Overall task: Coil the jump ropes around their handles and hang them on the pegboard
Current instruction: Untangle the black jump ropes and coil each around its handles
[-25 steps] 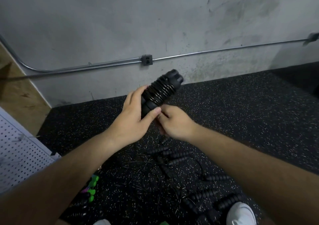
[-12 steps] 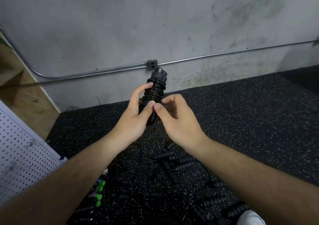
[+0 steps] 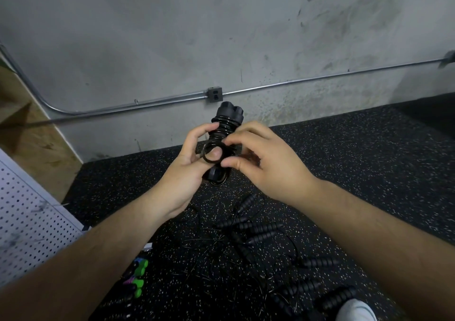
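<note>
A black jump rope (image 3: 226, 121) is wound in tight coils around its paired handles, which stand nearly upright in front of me. My left hand (image 3: 189, 170) grips the handles from the left, thumb laid across a loose loop of the cord (image 3: 213, 152). My right hand (image 3: 261, 160) pinches that loop from the right with thumb and forefinger. Several more black ribbed handles with tangled cords (image 3: 253, 232) lie on the floor below. A white pegboard (image 3: 27, 224) leans at the far left.
Green-ended handles (image 3: 138, 275) lie on the speckled black rubber floor (image 3: 344, 153) beside the pegboard. A white shoe (image 3: 355, 311) shows at the bottom right. A grey concrete wall with a metal conduit (image 3: 283, 84) rises close ahead; a wooden floor (image 3: 32, 133) lies left.
The wound handles swung from tilted right to nearly upright. My right hand came out from under the bundle and now pinches a small loop of cord against my left thumb.
</note>
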{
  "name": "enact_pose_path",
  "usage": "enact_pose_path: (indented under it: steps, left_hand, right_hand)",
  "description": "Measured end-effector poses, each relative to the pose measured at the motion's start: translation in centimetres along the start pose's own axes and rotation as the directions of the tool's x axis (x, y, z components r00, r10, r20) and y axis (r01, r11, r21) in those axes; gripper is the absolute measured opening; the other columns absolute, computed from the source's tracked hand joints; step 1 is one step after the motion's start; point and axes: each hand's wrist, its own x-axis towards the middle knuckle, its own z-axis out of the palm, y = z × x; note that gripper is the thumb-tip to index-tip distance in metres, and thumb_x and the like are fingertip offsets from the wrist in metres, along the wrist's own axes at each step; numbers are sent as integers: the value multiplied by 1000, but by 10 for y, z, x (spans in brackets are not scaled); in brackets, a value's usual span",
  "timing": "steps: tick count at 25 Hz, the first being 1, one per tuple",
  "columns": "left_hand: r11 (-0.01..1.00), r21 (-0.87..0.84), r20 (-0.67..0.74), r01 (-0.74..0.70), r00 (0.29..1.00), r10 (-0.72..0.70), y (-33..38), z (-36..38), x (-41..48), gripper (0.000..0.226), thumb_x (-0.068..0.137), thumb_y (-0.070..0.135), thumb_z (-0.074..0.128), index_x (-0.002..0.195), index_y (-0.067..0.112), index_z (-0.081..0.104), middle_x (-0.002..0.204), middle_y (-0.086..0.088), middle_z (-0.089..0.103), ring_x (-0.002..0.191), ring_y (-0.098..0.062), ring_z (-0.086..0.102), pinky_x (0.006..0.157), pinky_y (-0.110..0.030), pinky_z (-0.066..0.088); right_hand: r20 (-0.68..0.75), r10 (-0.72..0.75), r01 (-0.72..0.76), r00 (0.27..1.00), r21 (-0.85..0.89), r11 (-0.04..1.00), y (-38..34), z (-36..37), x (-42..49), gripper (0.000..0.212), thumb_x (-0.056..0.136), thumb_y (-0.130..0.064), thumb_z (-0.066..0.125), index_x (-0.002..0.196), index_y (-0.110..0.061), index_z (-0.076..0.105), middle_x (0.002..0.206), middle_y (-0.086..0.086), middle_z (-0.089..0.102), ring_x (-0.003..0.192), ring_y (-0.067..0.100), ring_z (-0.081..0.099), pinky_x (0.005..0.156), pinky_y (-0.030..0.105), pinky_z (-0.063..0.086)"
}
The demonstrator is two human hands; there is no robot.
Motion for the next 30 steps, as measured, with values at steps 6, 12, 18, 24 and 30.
enact_pose_path:
  steps: [6,12,18,24,30]
  left_hand:
    - [987,-153,33,52,998,-47,-4,-1,4,46,102,11,50,139,39,49,131,-13,65,120,-45,61,99,-63,48]
    - [953,-287,72,96,994,-78,-3,-4,7,48,101,19,50,144,41,44,132,-19,65,109,-44,67,92,-57,56]
    - [920,-377,49,106,994,-95,-5,-9,15,50,97,22,53,142,42,45,134,-18,64,110,-47,66,93,-56,56]
    - [917,-384,12,105,994,-109,-6,-8,14,46,102,20,49,142,41,46,135,-14,64,117,-39,65,87,-52,57]
    - [917,-391,-18,75,996,-89,-3,-2,12,44,106,17,43,143,40,44,127,-9,70,117,-30,67,85,-51,58]
  right_hand:
    - [-93,-67,63,993,-45,997,7,-3,3,36,97,-18,64,132,-11,64,107,-10,58,93,0,55,83,17,47]
    - [-109,93,-94,990,-6,996,13,-15,-3,19,99,-21,63,116,-15,68,106,-11,67,95,5,61,80,23,50]
    - [-37,53,-59,998,-170,984,34,-7,-10,12,97,-15,64,100,-6,71,101,-5,67,93,7,60,78,10,41]
    - [14,21,-17,1000,-238,971,28,6,-13,9,97,-13,63,97,-6,70,99,-1,68,92,15,61,80,20,45]
    - [14,175,-171,985,-136,976,12,22,-18,9,99,-13,58,104,-11,65,97,-7,62,91,11,55,78,21,42]
